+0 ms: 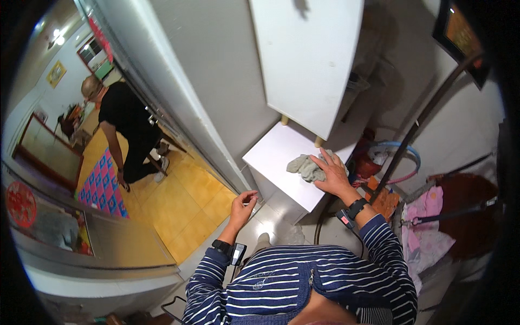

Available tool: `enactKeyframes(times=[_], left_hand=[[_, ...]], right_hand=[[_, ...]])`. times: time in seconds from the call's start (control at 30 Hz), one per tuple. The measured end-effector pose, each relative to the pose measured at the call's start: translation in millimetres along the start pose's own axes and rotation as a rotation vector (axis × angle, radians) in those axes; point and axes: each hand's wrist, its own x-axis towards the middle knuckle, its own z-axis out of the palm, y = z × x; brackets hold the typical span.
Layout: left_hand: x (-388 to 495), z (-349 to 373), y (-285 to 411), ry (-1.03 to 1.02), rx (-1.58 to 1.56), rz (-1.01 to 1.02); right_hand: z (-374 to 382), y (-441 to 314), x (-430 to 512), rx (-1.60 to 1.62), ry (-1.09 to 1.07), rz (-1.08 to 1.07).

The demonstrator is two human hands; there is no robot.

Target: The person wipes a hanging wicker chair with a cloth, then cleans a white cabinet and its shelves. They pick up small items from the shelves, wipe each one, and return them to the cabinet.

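A crumpled grey-green cloth (306, 167) lies on the white top of a low cabinet (276, 156). My right hand (334, 174) rests on the cloth's right part with its fingers spread, pressing it to the surface; part of the cloth shows beyond the fingertips. My left hand (243, 209) hangs in the air to the left of the low cabinet, fingers curled loosely with nothing between them. A tall white cabinet (304, 69) stands on short wooden legs on the same top, just beyond my right hand.
A metal door frame (195, 101) runs along the left; through it, a person in black (130, 109) bends over near a patterned mat (103, 187). At right stand a dark pole (406, 138), a blue and pink hoop (416, 156), and pink cloth (424, 227).
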Motion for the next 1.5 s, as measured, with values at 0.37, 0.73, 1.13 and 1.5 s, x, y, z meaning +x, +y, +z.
enactKeyframes(times=[0.37, 0.73, 1.13, 1.5], left_hand=[[46.5, -32.4, 19.0, -0.012, -0.589, -0.460], [86.4, -25.4, 13.8, 0.039, -1.076, -0.663], [102.0, 23.4, 2.4, -0.102, -1.082, -0.795], [139.7, 36.8, 77.7, -0.085, -1.255, -0.620]], right_hand=[[50.7, -60.9, 118.7, 0.181, 0.138, -0.127], [74.2, -66.4, 148.3, -0.109, -0.018, -0.054], [31.2, -68.3, 27.2, -0.016, -0.101, -0.121], [36.4, -53.2, 7.6, -0.044, 0.088, -0.030]])
